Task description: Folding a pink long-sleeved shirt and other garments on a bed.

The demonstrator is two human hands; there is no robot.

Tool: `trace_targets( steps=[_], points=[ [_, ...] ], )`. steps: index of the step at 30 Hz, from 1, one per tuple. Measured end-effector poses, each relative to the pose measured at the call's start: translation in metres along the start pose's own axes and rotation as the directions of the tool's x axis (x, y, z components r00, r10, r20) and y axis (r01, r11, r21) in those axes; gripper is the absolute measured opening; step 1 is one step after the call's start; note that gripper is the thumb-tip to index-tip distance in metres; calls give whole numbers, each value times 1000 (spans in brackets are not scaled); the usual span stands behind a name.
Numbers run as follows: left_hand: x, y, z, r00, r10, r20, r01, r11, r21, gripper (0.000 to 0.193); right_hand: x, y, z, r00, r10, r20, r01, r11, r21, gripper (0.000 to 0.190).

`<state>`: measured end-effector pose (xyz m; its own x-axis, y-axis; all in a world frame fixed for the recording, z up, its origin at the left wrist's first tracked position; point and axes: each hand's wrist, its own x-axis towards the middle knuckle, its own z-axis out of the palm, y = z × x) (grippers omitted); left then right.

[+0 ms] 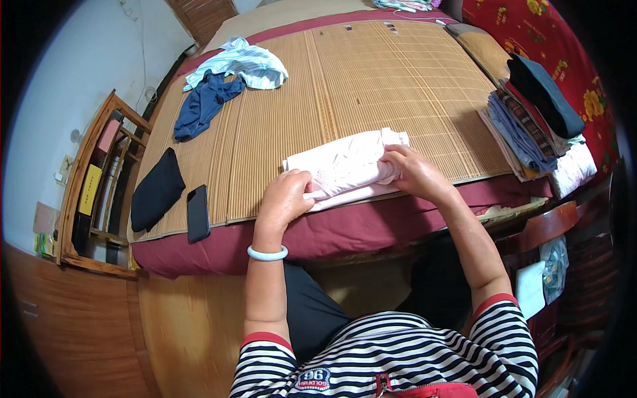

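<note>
A pale pink garment (348,161), folded into a long bundle, lies on the bamboo mat (278,119) at the near edge of the bed. My left hand (287,196) grips its left end, the thumb on top and the fingers bent. At the other end, my right hand (415,171) pinches the cloth between thumb and fingers. What lies under the upper layer is hidden. A light bangle (267,253) circles my left wrist.
A smartphone (198,214) and a folded black garment (158,191) lie at left. Farther back are a navy garment (206,107) and a striped shirt (244,62). Folded clothes (527,119) are stacked at right, near a wooden chair (545,226). An open-framed wooden cabinet (74,199) stands left.
</note>
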<state>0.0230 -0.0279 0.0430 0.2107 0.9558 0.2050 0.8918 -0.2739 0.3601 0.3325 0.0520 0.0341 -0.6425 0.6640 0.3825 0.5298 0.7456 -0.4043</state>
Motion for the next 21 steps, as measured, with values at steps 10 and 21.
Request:
trace_targets(
  steps=[10,21],
  points=[
    [-3,-2,-8,994,-100,45,102,994,-49,17,-3,21,7,995,98,29,-97,995,-25,34],
    [-13,-6,-24,998,58,-6,-58,998,3,35,-20,25,-30,986,147,72,-155,980,122,62]
  ],
)
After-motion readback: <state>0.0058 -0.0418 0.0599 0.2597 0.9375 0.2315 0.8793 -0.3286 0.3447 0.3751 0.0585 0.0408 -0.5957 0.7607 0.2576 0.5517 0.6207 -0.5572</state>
